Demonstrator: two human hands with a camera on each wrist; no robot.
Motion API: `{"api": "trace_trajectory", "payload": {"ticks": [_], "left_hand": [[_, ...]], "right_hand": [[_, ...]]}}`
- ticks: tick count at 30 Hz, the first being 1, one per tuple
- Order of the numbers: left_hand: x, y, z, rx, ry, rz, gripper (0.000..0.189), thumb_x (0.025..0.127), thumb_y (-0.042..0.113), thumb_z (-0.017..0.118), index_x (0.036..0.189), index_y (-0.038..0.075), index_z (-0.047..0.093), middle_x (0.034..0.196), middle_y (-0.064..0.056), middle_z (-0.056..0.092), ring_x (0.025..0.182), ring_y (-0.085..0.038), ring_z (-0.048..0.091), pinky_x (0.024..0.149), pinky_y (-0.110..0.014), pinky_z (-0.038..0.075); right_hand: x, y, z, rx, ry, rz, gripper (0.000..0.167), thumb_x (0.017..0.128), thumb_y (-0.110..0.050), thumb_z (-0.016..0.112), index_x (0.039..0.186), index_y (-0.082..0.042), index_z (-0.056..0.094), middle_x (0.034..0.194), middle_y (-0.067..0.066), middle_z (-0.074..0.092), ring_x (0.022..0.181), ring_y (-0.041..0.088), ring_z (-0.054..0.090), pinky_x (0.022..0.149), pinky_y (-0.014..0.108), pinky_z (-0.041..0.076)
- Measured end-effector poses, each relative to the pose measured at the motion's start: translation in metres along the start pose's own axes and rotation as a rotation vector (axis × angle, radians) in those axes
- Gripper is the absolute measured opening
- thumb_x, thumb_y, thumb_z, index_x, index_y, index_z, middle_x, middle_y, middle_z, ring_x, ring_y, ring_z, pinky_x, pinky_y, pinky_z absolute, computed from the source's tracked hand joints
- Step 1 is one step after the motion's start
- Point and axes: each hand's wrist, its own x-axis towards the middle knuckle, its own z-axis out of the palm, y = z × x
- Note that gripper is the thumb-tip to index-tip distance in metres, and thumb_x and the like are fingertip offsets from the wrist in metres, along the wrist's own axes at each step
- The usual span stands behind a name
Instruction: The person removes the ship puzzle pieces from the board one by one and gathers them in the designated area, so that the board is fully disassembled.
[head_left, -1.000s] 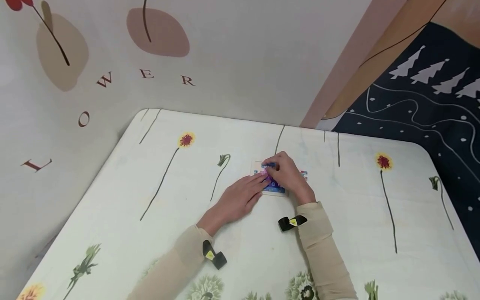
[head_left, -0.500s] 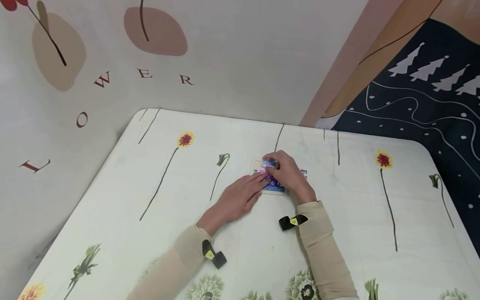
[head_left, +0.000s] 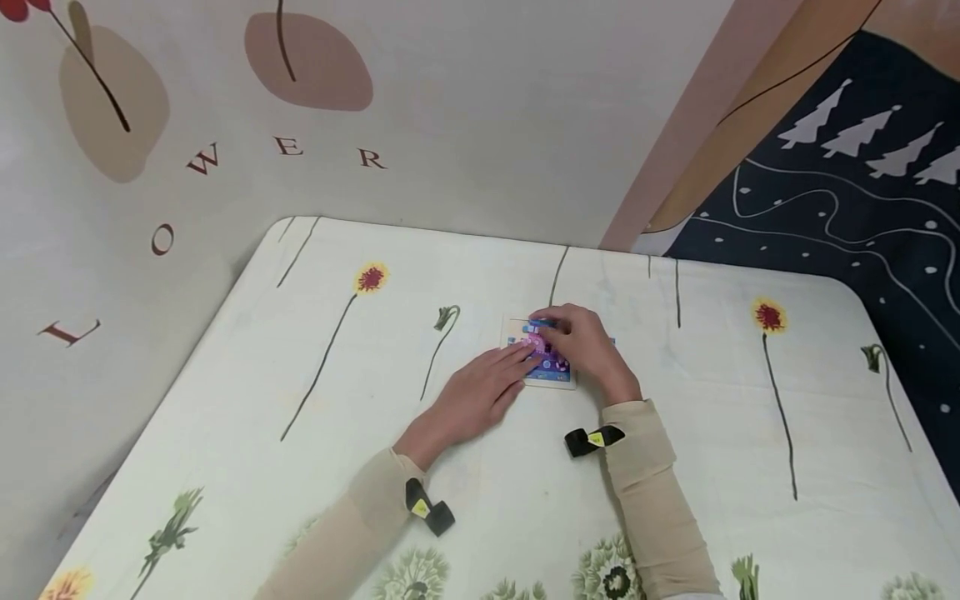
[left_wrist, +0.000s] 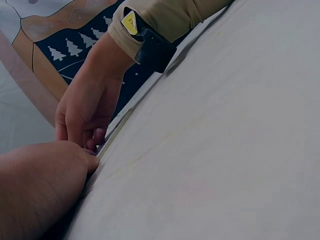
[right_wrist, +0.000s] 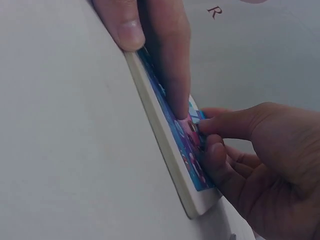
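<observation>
A small flat puzzle board (head_left: 551, 385) with a blue, purple and pink picture lies on the table. Its pale edge and thickness show in the right wrist view. My left hand (head_left: 480, 396) rests on the board's left side, fingers stretched out and fingertips pressing the picture. From the right, my right hand (head_left: 588, 346) bends its fingers over the upper right part of the board. In the right wrist view, its thumb and fingers (right_wrist: 230, 122) pinch a small blue puzzle piece (right_wrist: 201, 125) at the picture's edge. The right hand covers part of the picture.
The table (head_left: 360, 350) has a white cloth printed with flowers and stems. Behind it stands a pale wall (head_left: 480, 167) with letters. A dark panel with white trees (head_left: 840, 192) hangs at the right. Black wrist cameras sit on both sleeves.
My right hand has shifted slightly to the right, baring more of the picture's pink and purple middle. My left hand keeps its place on the board.
</observation>
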Motion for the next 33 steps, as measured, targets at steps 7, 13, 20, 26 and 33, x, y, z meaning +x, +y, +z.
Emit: {"api": "trace_trajectory", "payload": {"ticks": [7, 13, 20, 26, 33], "left_hand": [[0.0011, 0.0002, 0.001, 0.004, -0.01, -0.013, 0.048, 0.112, 0.024, 0.043, 0.159, 0.014, 0.042, 0.167, -0.005, 0.034, 0.156, -0.017, 0.026, 0.128, -0.032, 0.018], [0.0015, 0.0011, 0.0012, -0.019, -0.017, -0.037, 0.048, 0.112, 0.024, 0.044, 0.159, 0.015, 0.043, 0.166, -0.005, 0.035, 0.155, -0.018, 0.027, 0.128, -0.031, 0.018], [0.002, 0.0017, 0.0012, -0.022, -0.011, -0.048, 0.049, 0.112, 0.024, 0.045, 0.159, 0.014, 0.042, 0.166, -0.006, 0.036, 0.155, -0.019, 0.028, 0.128, -0.032, 0.02], [0.003, 0.0029, -0.0012, -0.021, -0.025, -0.052, 0.049, 0.112, 0.024, 0.045, 0.16, 0.014, 0.041, 0.167, -0.006, 0.035, 0.155, -0.019, 0.027, 0.128, -0.033, 0.02], [0.0032, 0.0031, -0.0029, -0.031, -0.036, -0.053, 0.049, 0.112, 0.023, 0.045, 0.16, 0.014, 0.042, 0.167, -0.006, 0.035, 0.155, -0.02, 0.027, 0.128, -0.034, 0.02]], "right_hand": [[-0.0022, 0.0019, -0.0027, 0.069, 0.011, 0.062, 0.024, 0.102, -0.009, 0.064, 0.124, -0.001, 0.071, 0.118, 0.018, 0.072, 0.099, 0.03, 0.07, 0.082, 0.039, 0.057], [-0.0018, 0.005, -0.0025, 0.097, 0.023, 0.067, 0.021, 0.102, -0.009, 0.066, 0.12, 0.0, 0.073, 0.115, 0.017, 0.073, 0.097, 0.028, 0.068, 0.083, 0.037, 0.056], [-0.0003, 0.0056, -0.0025, 0.144, 0.029, 0.101, 0.021, 0.102, -0.01, 0.066, 0.12, -0.002, 0.075, 0.112, 0.015, 0.073, 0.091, 0.024, 0.065, 0.079, 0.031, 0.053], [0.0, 0.0059, -0.0038, 0.184, 0.03, 0.116, 0.02, 0.102, -0.011, 0.066, 0.118, -0.002, 0.075, 0.108, 0.015, 0.073, 0.084, 0.021, 0.063, 0.074, 0.028, 0.052], [-0.0002, 0.0075, -0.0043, 0.244, 0.037, 0.12, 0.019, 0.102, -0.01, 0.067, 0.117, -0.001, 0.075, 0.103, 0.015, 0.073, 0.078, 0.019, 0.063, 0.067, 0.022, 0.051]]}}
